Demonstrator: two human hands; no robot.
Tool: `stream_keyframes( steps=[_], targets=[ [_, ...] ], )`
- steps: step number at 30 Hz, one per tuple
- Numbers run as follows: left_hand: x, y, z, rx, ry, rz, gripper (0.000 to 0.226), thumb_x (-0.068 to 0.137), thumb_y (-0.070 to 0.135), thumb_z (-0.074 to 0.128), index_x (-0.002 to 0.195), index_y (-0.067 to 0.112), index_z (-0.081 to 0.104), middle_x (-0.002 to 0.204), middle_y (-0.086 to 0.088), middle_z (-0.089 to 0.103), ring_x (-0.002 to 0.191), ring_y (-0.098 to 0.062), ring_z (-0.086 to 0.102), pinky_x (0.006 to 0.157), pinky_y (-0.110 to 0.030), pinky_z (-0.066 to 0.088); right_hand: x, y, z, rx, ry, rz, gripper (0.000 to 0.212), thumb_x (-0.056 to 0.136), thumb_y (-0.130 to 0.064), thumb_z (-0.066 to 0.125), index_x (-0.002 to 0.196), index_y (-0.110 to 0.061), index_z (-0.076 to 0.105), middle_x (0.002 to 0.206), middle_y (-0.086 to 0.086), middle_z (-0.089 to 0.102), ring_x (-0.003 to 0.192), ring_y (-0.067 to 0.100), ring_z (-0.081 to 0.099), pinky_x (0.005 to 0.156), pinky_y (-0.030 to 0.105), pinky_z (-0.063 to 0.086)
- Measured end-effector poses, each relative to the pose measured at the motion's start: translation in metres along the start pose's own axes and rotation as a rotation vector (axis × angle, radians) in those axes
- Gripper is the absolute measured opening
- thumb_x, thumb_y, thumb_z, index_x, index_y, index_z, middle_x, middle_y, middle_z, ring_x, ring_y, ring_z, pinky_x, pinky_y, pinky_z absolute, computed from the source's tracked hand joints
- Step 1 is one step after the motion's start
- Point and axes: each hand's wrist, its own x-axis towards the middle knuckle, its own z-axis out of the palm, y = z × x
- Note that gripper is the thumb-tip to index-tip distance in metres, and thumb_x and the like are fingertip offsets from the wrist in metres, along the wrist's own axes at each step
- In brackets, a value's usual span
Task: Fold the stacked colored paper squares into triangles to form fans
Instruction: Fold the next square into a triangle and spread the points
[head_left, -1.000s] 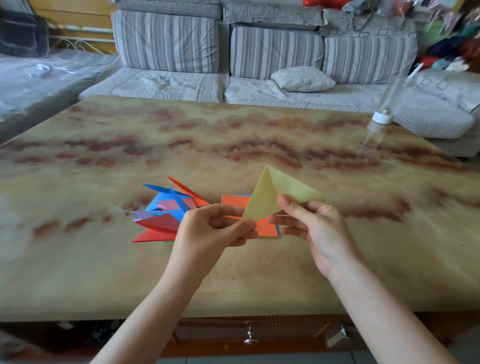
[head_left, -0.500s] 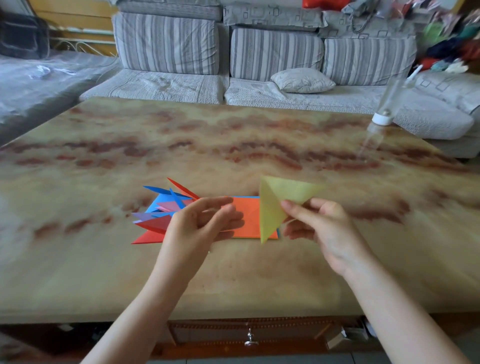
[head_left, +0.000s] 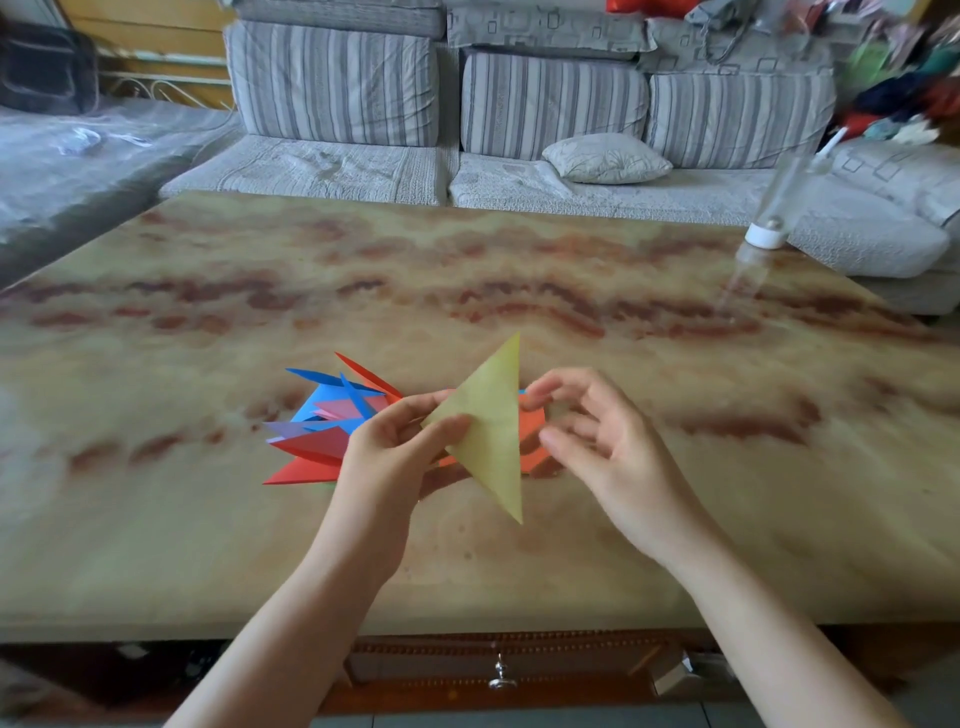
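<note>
Yellow-green paper, folded into a triangle (head_left: 491, 431), is held in the air just above and in front of the stack of flat orange paper squares (head_left: 531, 441), which lies on the marble-patterned brown and cream table (head_left: 467, 270). The left hand (head_left: 384, 457) holds the triangle by its left corner, thumb on the near face and fingers curled behind it. The long straight edge stands nearly upright on the side toward the right hand (head_left: 597, 441). That hand hovers just right of the stack with its fingers loosely spread, gripping nothing. Its fingertips are close to the triangle's long edge, but I cannot tell whether they touch it.

Left of the stack, and partly hidden by the left hand, lies a loose pile of folded red, blue and pink paper triangles (head_left: 322, 431), their points fanning outward. Well beyond the stack to the far right stands a clear plastic bottle with a white cap (head_left: 763, 234).

By my reading, the fold on this sheet is made and the work is midway, since unfolded squares remain in the stack. The next move probably calls for the left hand to carry the triangle over to the fanned pile left of the stack. The free right hand could then peel the top orange square off without dragging the sheets beneath.
</note>
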Motion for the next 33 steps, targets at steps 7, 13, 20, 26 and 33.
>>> stream_keyframes(
  steps=[7, 13, 20, 26, 33],
  targets=[
    [-0.002, -0.002, 0.005, -0.064, -0.052, -0.035, 0.017, 0.088, 0.0, 0.055, 0.102, -0.003, 0.063, 0.095, -0.013, 0.069, 0.083, -0.019, 0.068, 0.065, -0.024, 0.057, 0.002, 0.003, 0.005, 0.071, -0.012, 0.041, 0.011, 0.07, -0.02, 0.073, 0.079, -0.016, 0.072, 0.106, -0.001, 0.066, 0.095, 0.007, 0.064, 0.077, 0.018, 0.048],
    [-0.007, 0.0, 0.011, -0.047, -0.133, -0.06, 0.019, 0.095, 0.01, 0.046, 0.092, 0.005, 0.064, 0.091, -0.006, 0.074, 0.087, -0.022, 0.072, 0.068, -0.03, 0.059, 0.004, 0.002, 0.005, 0.238, 0.203, 0.142, 0.016, 0.07, -0.023, 0.07, 0.078, -0.009, 0.071, 0.074, 0.005, 0.072, 0.065, 0.019, 0.067, 0.072, 0.031, 0.056],
    [-0.01, 0.003, 0.014, 0.127, -0.117, -0.013, 0.023, 0.094, 0.021, 0.05, 0.091, 0.011, 0.071, 0.087, -0.009, 0.073, 0.085, -0.021, 0.072, 0.071, -0.032, 0.06, 0.003, 0.002, 0.007, 0.241, 0.283, 0.159, 0.008, 0.074, -0.014, 0.073, 0.081, -0.012, 0.069, 0.075, 0.004, 0.071, 0.071, 0.018, 0.066, 0.075, 0.037, 0.056],
    [-0.01, 0.002, 0.014, 0.288, -0.116, 0.007, 0.028, 0.092, 0.032, 0.051, 0.081, 0.012, 0.068, 0.078, 0.0, 0.074, 0.077, -0.012, 0.071, 0.071, -0.029, 0.057, 0.004, -0.002, 0.003, 0.246, 0.254, 0.127, 0.014, 0.079, -0.003, 0.069, 0.09, -0.012, 0.069, 0.076, 0.0, 0.072, 0.073, 0.01, 0.066, 0.072, 0.021, 0.054],
    [-0.008, 0.003, 0.012, 0.2, -0.037, 0.139, 0.025, 0.078, 0.016, 0.069, 0.102, 0.014, 0.069, 0.085, -0.006, 0.074, 0.081, -0.011, 0.071, 0.063, -0.017, 0.054, 0.0, -0.003, 0.003, 0.062, 0.098, 0.07, 0.013, 0.082, -0.002, 0.068, 0.083, -0.014, 0.074, 0.08, 0.008, 0.073, 0.069, 0.007, 0.06, 0.064, 0.015, 0.048]
  ],
)
